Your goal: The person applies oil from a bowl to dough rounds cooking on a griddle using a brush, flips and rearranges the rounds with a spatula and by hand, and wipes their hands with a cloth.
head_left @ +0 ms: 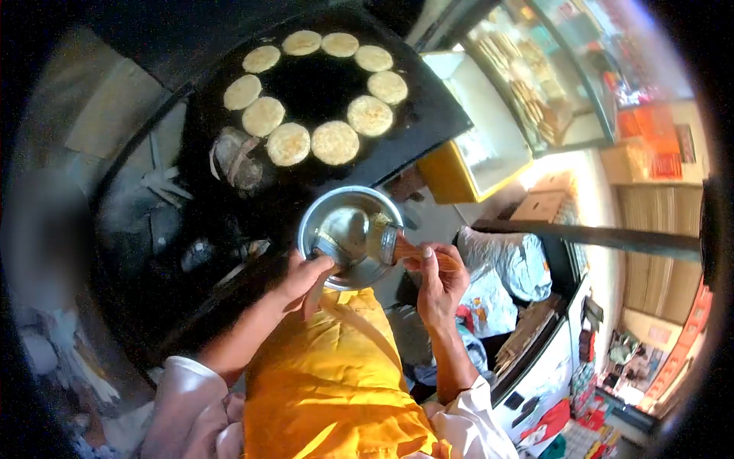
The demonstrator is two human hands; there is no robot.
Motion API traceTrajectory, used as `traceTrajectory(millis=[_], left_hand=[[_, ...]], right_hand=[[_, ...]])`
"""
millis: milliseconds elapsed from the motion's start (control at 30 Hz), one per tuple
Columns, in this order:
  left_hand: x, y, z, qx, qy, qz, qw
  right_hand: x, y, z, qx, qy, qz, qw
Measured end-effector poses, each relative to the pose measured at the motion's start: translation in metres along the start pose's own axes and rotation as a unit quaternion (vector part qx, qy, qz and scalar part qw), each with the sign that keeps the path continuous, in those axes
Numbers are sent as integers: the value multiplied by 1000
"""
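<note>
My left hand (310, 279) grips the near-left rim of a round metal bowl (344, 197), thumb over the edge. Between the thumb and fingers of my right hand (440, 279) is the wooden handle of a flat brush (409, 251). The brush's bristles are inside the bowl, near its right wall. Beyond the bowl, several round flatbreads (335, 142) lie in a ring on a black griddle (428, 115). A crumpled cloth (238, 161) rests at the griddle's near-left side.
A yellow-sided box (451, 172) with a white interior stands right of the griddle. Behind it, a glass case (589, 92) holds stacked flat pieces. Plastic bags (505, 260) lie to my right. A blurred person (46, 245) is at the far left.
</note>
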State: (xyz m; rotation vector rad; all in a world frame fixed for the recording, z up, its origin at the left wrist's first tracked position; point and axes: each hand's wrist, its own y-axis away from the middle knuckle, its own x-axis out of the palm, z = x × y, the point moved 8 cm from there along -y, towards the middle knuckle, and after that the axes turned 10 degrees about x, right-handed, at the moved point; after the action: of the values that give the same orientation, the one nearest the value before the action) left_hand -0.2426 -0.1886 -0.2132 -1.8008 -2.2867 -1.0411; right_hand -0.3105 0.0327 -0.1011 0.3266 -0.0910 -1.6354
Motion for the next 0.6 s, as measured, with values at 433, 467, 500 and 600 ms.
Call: traceTrajectory(millis=[433, 467, 500, 600], left_hand=[[19, -38, 7, -15, 87, -216, 972], [15, -42, 12, -13, 98, -202, 974], [10, -43, 17, -13, 100, -208, 973], [3, -46, 17, 40, 126, -188, 973]], right_hand=[[54, -117, -4, -17, 84, 176, 981], [59, -118, 2, -11, 56, 189, 980], [64, -118, 4, -3, 27, 200, 979], [72, -122, 1, -19, 47, 213, 976]])
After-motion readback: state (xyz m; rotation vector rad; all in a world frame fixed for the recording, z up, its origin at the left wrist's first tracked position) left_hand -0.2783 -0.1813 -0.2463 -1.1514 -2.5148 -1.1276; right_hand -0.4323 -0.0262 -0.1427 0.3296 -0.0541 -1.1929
